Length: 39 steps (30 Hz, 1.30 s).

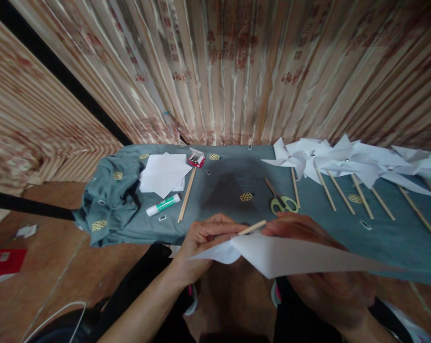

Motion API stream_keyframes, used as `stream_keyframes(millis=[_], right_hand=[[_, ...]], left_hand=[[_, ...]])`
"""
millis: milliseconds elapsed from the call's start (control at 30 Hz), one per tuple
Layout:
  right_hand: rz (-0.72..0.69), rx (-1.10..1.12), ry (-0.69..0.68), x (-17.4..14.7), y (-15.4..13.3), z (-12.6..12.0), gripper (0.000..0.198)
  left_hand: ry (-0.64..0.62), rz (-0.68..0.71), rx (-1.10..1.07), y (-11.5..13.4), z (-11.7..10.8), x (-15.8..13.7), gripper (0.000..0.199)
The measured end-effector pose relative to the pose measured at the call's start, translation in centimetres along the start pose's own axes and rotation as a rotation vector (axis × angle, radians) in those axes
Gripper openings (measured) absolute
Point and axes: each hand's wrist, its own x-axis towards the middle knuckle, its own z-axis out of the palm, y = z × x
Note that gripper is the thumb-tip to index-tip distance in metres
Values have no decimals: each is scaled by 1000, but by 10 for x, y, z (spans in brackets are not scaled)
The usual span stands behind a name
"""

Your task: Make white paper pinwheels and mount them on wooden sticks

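Observation:
Low in front of me, both hands are at a white paper pinwheel point(272, 255) with folded blades. My left hand point(210, 238) is closed round the wooden stick point(253, 227) and the paper's left side; the stick's light end pokes out past its fingers. Behind the paper, my right hand point(304, 231) grips the pinwheel from the other side, its fingers partly hidden by the blade. Just beyond the hands lie green-handled scissors point(279, 197) on the cloth, points away from me.
Several finished pinwheels point(347, 159) with sticks lie along the right. To the left are white paper sheets point(161, 174), a glue stick point(163, 205), loose wooden sticks point(187, 194) and a small red box of pins point(196, 158). Grey-green cloth point(229, 181) covers the table. A curtain hangs behind.

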Motion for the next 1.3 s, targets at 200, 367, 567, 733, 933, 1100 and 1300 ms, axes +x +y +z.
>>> stream_keyframes(millis=[200, 367, 567, 733, 933, 1100, 1300], right_hand=[[14, 4, 74, -6, 1, 7, 30], [13, 41, 89, -7, 0, 9, 24], [-27, 11, -113, -15, 13, -4, 38], [-49, 8, -131, -23, 22, -10, 43], [18, 6, -100, -25, 17, -4, 38], [-8, 39, -87, -18, 13, -2, 41], [-17, 6, -71, -9, 11, -6, 31]], left_hand=[[11, -35, -36, 6, 4, 0, 25], [-16, -10, -27, 6, 3, 1, 25], [-6, -25, -47, 10, 5, 1, 25], [-2, -36, -45, 11, 6, 2, 24], [-18, -15, -44, 7, 4, 1, 20], [-13, -20, -44, 8, 4, 1, 20], [-16, -16, -39, 9, 5, 2, 25]])
